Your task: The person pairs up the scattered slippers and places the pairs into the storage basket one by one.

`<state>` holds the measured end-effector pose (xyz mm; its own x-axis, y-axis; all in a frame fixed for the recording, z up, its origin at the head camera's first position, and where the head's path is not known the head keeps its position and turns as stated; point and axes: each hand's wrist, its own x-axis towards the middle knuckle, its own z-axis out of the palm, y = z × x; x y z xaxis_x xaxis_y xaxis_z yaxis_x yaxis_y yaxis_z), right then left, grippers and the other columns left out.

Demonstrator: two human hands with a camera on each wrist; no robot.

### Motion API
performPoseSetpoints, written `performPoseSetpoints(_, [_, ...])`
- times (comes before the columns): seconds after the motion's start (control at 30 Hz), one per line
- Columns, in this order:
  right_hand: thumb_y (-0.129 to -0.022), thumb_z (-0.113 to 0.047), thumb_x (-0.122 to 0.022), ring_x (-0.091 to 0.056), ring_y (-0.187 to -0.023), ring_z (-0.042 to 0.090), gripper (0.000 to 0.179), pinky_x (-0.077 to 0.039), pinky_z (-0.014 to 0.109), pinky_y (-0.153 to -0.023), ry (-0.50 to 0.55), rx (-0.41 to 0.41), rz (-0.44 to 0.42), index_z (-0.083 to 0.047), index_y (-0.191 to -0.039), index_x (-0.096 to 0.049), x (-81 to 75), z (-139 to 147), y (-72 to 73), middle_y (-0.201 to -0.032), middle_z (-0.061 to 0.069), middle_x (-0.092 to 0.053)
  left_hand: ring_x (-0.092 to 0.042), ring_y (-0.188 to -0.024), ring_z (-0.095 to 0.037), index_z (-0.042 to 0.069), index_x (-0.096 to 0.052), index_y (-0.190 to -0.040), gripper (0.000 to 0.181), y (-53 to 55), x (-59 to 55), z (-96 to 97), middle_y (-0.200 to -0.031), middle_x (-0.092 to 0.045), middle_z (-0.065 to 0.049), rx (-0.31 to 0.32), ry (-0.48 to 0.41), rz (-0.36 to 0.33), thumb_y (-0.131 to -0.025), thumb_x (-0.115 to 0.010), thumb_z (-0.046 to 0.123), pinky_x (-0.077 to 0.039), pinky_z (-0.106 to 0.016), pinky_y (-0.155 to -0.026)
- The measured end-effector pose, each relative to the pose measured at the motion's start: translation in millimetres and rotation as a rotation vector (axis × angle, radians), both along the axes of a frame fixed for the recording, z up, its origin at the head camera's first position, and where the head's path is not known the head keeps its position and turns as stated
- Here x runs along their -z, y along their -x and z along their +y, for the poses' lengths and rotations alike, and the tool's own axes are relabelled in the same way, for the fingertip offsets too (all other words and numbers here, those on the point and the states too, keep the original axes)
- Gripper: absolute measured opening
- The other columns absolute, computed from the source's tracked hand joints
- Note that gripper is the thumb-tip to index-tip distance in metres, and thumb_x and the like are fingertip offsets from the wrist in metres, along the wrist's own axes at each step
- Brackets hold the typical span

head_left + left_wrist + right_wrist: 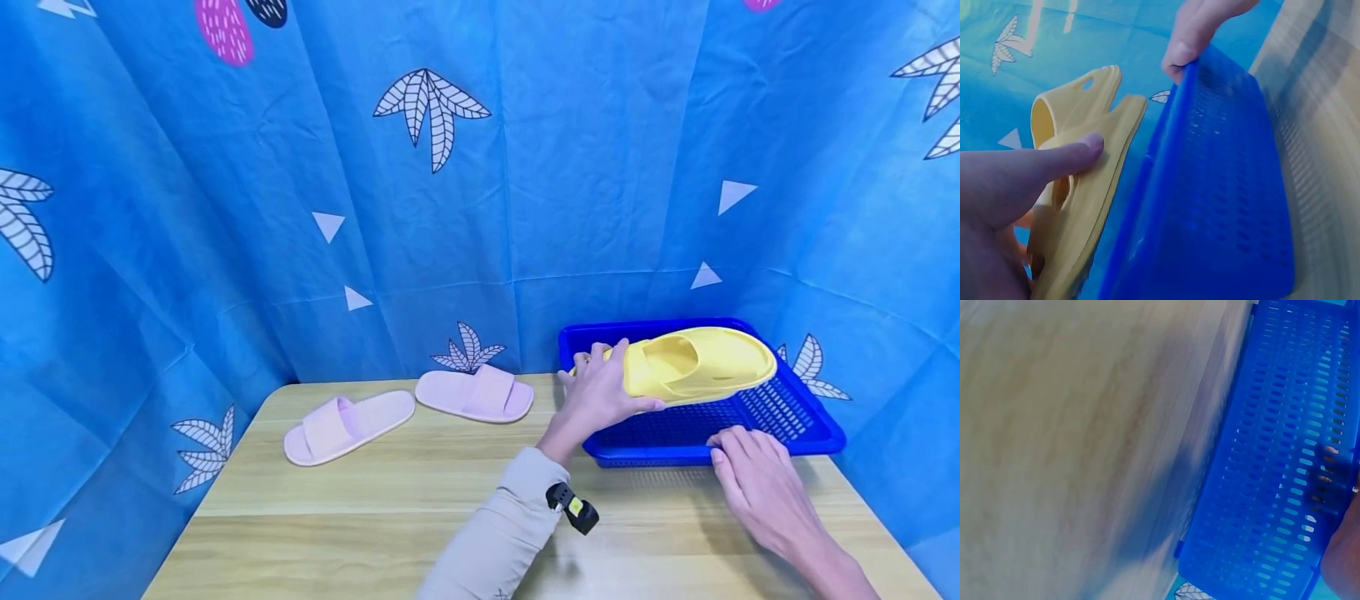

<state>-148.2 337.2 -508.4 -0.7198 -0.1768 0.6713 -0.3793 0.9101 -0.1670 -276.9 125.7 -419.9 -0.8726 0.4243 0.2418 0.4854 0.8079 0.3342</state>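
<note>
My left hand (603,392) holds a pair of yellow slippers (712,362) over the blue plastic basket (660,457). In the left wrist view the thumb presses along the side of the yellow slippers (1100,181), beside the basket's wall (1229,187). The other fingers are mostly hidden behind them. My right hand (765,483) grips the front rim of the basket near its right corner, fingers curled over the edge. The basket's perforated side (1272,450) fills the right part of the right wrist view.
Two pale pink slippers, one at the left (348,427) and one near the back edge (476,393), lie on the wooden table (337,533). A blue patterned curtain (585,167) hangs behind and on both sides. A black strap (573,507) is on the left sleeve.
</note>
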Motion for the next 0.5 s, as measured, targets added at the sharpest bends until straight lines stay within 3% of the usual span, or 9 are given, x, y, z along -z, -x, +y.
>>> performPoseSetpoints(0.2, [-0.097, -0.007, -0.052, -0.052, -0.093, 0.028, 0.011, -0.034, 0.052, -0.091, 0.004, 0.001, -0.002, -0.006, -0.102, -0.062, 0.0, 1, -1.4, -0.096, 0.004, -0.059, -0.048, -0.131, -0.032, 0.029, -0.037, -0.159, 0.107, -1.3, 15.2, 15.8, -0.145, -0.05, -0.004, -0.045, 0.12, 0.046, -0.072, -0.073, 0.08, -0.04, -0.064, -0.1])
performPoseSetpoints(0.5, [-0.095, -0.006, -0.055, -0.054, -0.097, 0.03, 0.009, -0.034, 0.051, -0.092, 0.01, -0.003, 0.0, -0.008, -0.101, -0.063, 0.3, 0, -1.2, -0.097, 0.003, -0.06, -0.048, -0.129, -0.03, 0.033, -0.042, -0.154, 0.097, -10.0, 22.2, 27.5, -0.14, -0.052, -0.002, -0.014, 0.246, 0.045, -0.074, -0.075, 0.076, -0.04, -0.06, -0.101])
